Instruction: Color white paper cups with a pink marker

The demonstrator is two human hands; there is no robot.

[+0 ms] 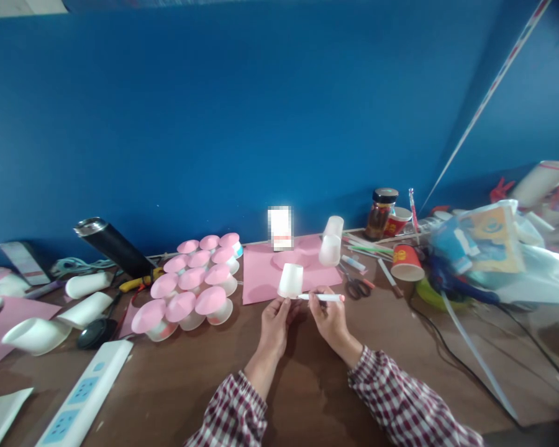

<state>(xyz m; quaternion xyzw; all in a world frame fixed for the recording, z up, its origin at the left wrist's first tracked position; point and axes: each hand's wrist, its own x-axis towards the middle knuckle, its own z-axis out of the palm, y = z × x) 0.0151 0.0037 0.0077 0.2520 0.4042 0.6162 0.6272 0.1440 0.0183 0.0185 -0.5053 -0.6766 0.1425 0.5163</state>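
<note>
From where I stand, the left hand has its thumb and fingertips pinched on the lower edge of a white paper cup, a plain, tapered thing with a matte surface. The right hand grips a slim marker between its fingers; its smooth white plastic barrel ends in a reddish-pink tip on the right, and the other end points at the base of the cup. Whether it touches, I can't tell. Both wrists come out of gathered cuffs on checked cloth sleeves, dark red and white.

The cup is held in front of a flat pink paper sheet, on which lies a round pink piece. More pale cups stand at the sheet's right side, with metal-bladed scissors near them. Left of the sheet, small cups sit in close rows, each topped by a broad, shallow pink paper cone.

Further out on the brown tabletop are a hard white power strip, a black cylindrical flask leaning over, a glass jar with a dark lid, a red paper cup and crinkled, shiny plastic bags. Behind it all rises a smooth blue wall.
</note>
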